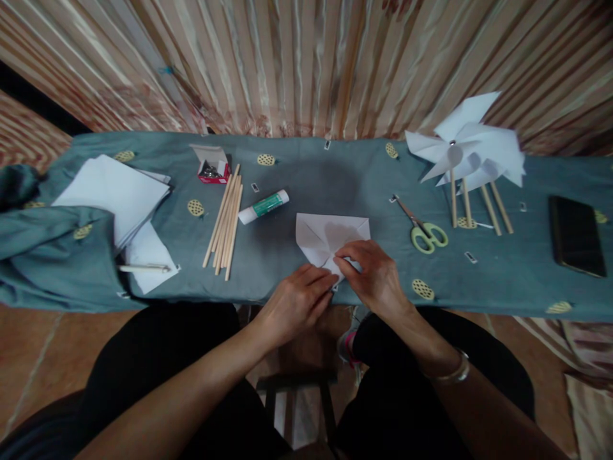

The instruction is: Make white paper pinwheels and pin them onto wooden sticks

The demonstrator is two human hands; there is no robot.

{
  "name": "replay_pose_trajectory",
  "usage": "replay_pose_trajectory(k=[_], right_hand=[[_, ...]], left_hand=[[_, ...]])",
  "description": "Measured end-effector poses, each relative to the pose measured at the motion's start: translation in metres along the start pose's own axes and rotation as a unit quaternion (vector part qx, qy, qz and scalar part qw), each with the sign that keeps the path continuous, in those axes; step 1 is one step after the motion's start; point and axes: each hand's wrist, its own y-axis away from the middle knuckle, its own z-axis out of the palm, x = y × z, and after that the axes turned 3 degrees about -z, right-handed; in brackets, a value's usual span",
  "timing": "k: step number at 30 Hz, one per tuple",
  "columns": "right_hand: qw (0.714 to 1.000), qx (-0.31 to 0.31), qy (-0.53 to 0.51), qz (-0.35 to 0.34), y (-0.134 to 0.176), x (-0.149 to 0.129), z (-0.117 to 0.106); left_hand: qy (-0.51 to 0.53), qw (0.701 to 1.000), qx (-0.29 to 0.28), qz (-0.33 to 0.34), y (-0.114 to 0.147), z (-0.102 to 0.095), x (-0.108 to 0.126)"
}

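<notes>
A white sheet of paper with crease lines lies at the front edge of the cloth, straight before me. My left hand is closed on its near left corner, fingers pressed together. From the right, my right hand pinches a part of the same paper near its middle, thumb and forefinger together. The paper's near portion is partly hidden under both hands. A glue stick with a green label lies beyond the paper to the left. To the right rest scissors with green handles.
Several wooden sticks lie left of the glue stick, near a small red box of metal pieces. A paper stack and a pen are far left. White pinwheels on sticks and a dark phone lie right. Curtains hang behind.
</notes>
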Motion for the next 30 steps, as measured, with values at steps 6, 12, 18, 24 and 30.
replay_pose_trajectory(k=[6, 12, 18, 24, 30], right_hand=[[1.000, 0.000, -0.001, -0.005, 0.0005, 0.0013, 0.0006], [0.999, 0.015, 0.006, -0.043, 0.0023, 0.0034, 0.0031], [0.997, 0.004, 0.042, -0.072, 0.0025, -0.0008, 0.0026], [0.991, -0.013, 0.086, -0.101, 0.0031, -0.0045, 0.0000], [0.986, -0.023, 0.115, -0.122, 0.0101, -0.0035, 0.0016]], left_hand=[[0.001, 1.000, -0.003, -0.004, -0.0011, 0.0000, -0.0003], [-0.008, 1.000, -0.001, 0.006, -0.0016, -0.0005, -0.0008], [-0.008, 1.000, 0.003, 0.003, -0.0021, -0.0004, 0.0001], [-0.014, 1.000, 0.003, 0.005, -0.0031, -0.0022, 0.0015], [-0.016, 1.000, -0.003, -0.002, -0.0024, -0.0026, 0.0026]])
